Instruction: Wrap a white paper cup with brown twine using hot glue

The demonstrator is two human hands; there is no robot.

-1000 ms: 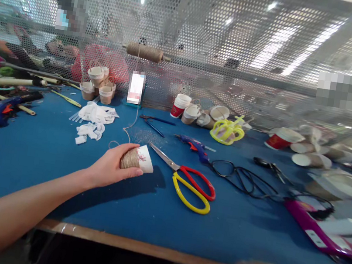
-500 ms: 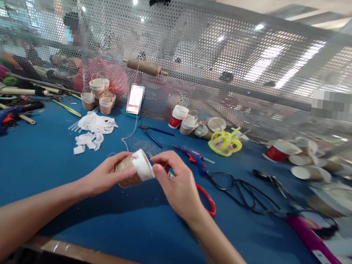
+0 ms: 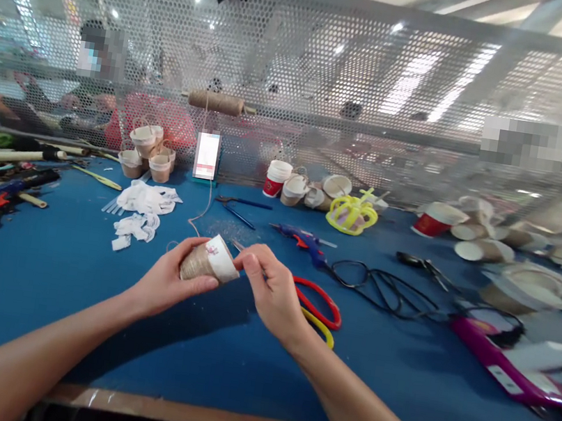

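Note:
My left hand (image 3: pixel 164 282) is closed round a small paper cup (image 3: pixel 211 265) lying on its side, its lower part wrapped in brown twine, its white rim pointing right. My right hand (image 3: pixel 275 294) is pinched at the cup's rim; what its fingertips grip is hidden. A thin twine strand (image 3: pixel 205 203) runs from the cup up to a twine spool (image 3: pixel 216 102) on the mesh screen. Red-and-yellow scissors (image 3: pixel 318 307) lie on the blue table (image 3: pixel 67 263), partly under my right hand.
A blue glue gun (image 3: pixel 308 243), black cable (image 3: pixel 380 288), pliers (image 3: pixel 239 206), white paper scraps (image 3: pixel 145 203), twine-wrapped cups (image 3: pixel 147 152), a yellow basket (image 3: pixel 353 214) and loose paper cups (image 3: pixel 468 228) lie around. Another person (image 3: pixel 116 108) sits behind the mesh (image 3: pixel 333 70). A magenta tool (image 3: pixel 496 359) lies right.
My right hand came up from below the table's edge to the cup's rim, then drew slightly closer. My left hand lifted and tilted the cup a little.

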